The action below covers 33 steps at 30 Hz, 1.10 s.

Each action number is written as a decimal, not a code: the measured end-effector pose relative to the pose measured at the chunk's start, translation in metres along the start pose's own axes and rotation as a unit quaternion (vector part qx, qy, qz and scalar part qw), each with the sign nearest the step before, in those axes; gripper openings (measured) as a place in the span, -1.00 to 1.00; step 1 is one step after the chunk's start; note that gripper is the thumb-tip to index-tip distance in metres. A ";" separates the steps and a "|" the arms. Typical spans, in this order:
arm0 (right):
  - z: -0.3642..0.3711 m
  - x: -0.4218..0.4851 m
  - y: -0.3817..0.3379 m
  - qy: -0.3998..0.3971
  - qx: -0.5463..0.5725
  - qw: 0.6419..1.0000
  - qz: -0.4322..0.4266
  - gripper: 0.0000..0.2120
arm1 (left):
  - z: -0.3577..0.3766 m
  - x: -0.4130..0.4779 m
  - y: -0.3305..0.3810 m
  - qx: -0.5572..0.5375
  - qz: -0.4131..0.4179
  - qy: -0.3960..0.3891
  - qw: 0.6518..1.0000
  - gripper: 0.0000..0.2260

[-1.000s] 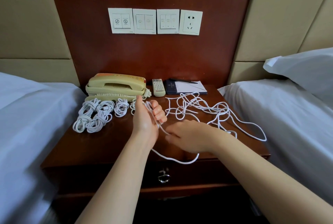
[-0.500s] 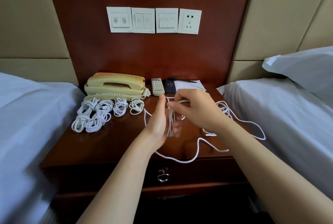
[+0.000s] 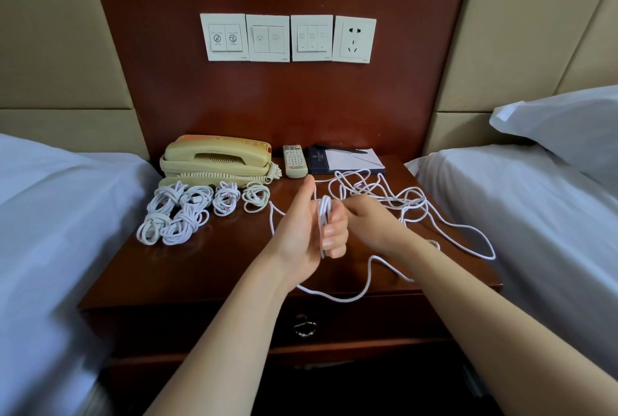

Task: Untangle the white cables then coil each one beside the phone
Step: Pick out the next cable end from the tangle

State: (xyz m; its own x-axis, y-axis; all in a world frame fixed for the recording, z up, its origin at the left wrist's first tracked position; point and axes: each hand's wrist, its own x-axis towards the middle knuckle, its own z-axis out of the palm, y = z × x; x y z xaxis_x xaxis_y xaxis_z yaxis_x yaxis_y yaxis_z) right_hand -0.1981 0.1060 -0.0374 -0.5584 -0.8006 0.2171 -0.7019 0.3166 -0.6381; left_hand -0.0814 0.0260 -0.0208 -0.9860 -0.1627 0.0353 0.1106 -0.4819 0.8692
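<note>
A beige phone [image 3: 217, 160] stands at the back left of the wooden nightstand [image 3: 214, 268]. Several coiled white cables [image 3: 187, 211] lie in front of it. My left hand [image 3: 309, 235] is raised over the middle of the nightstand, thumb up, with loops of a white cable [image 3: 323, 218] wound round its curled fingers. My right hand [image 3: 371, 221] is just right of it, behind the fingers, holding the same cable. The loose tangle of white cable [image 3: 398, 198] spreads over the right half of the top, and one loop hangs over the front edge.
A remote control [image 3: 294, 161] and a notepad with a pen [image 3: 347, 160] lie at the back. Beds with white sheets flank the nightstand left [image 3: 50, 231] and right [image 3: 535, 215]. Wall switches and a socket [image 3: 287, 38] are above. A drawer handle [image 3: 305, 328] sits below the front edge.
My right hand went up and over my left hand's fingers and came down behind them, laying more cable round them. The loose tangle has shifted slightly.
</note>
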 end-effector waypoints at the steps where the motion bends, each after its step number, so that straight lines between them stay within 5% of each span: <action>1: 0.000 -0.001 -0.001 -0.014 -0.047 0.999 0.018 -0.60 | 0.000 0.000 0.000 -0.011 0.008 0.014 1.000 -0.39; 7: 0.006 -0.008 -0.012 -0.074 -0.199 0.977 0.022 -0.55 | -0.005 0.001 0.004 -0.098 0.060 0.103 0.988 -0.43; 15: 0.002 -0.012 -0.025 -0.144 -0.160 0.976 0.013 -0.51 | -0.021 0.002 0.017 -0.135 0.107 0.167 0.971 -0.47; 23: -0.013 -0.024 -0.050 -0.256 -0.169 0.951 -0.040 -0.81 | -0.029 0.008 0.017 -0.112 0.116 0.232 0.959 -0.48; 29: -0.022 -0.031 -0.066 -0.143 -0.229 0.959 -0.090 -0.80 | -0.036 0.017 0.011 0.033 0.068 0.260 0.963 -0.44; 33: -0.027 -0.030 -0.066 -0.049 -0.268 0.954 -0.126 -0.82 | -0.023 0.019 -0.001 0.135 0.014 0.189 0.973 -0.32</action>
State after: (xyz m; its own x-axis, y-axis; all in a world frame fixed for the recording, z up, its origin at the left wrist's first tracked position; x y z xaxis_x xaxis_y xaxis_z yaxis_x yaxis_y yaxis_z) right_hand -0.1470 0.1229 0.0186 -0.3176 -0.9206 0.2272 -0.9479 0.3026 -0.0994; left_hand -0.0977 0.0036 -0.0325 -0.8614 -0.5018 -0.0791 0.0491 -0.2373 0.9702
